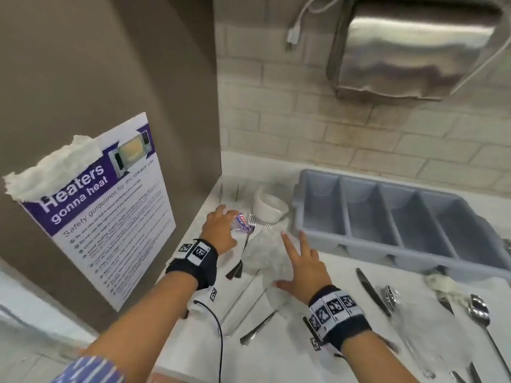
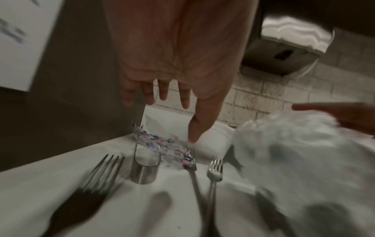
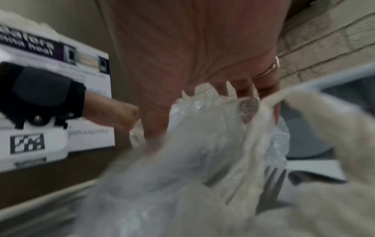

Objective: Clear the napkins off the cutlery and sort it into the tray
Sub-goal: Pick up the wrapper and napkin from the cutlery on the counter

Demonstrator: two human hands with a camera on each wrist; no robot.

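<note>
At the corner of a white tabletop (image 1: pixel 279 355), seen from the head camera, a person's left hand (image 1: pixel 219 232) reaches over a small printed wrapper (image 1: pixel 242 223) lying across the tines of a fork (image 1: pixel 250 225), while the right hand (image 1: pixel 302 265), fingers spread and straight, presses on a crumpled clear plastic sheet (image 1: pixel 262 252) covering more forks. A grey four-compartment tray (image 1: pixel 398 214) stands just beside the right hand, its visible compartments empty; a knife (image 1: pixel 372 291) and spoons (image 1: pixel 479 308) lie uncovered to the right, and a white ramekin (image 1: pixel 269 207) sits behind the forks. Whether the left fingers have closed on the wrapper cannot be told from this view

From the left wrist, the left hand's fingers (image 2: pixel 164 91) hang straight and relaxed above the wrapper (image 2: pixel 162 144), apart from it and holding nothing. Two forks (image 2: pixel 213 170) lie side by side below, a small metal cup (image 2: pixel 145 166) to their left

From the right wrist, blurred, the right hand's fingers (image 3: pixel 243 89) extend onto the plastic sheet (image 3: pixel 202 136), flat rather than curled; fork tines (image 3: pixel 274 176) show through it

Judged from this, the coverings are feather-light, soft and crinkly, best pinched at a loose edge and lifted away. The steel cutlery is stiff and smooth, likely to slide, so the mid-handle is the surest hold
</note>
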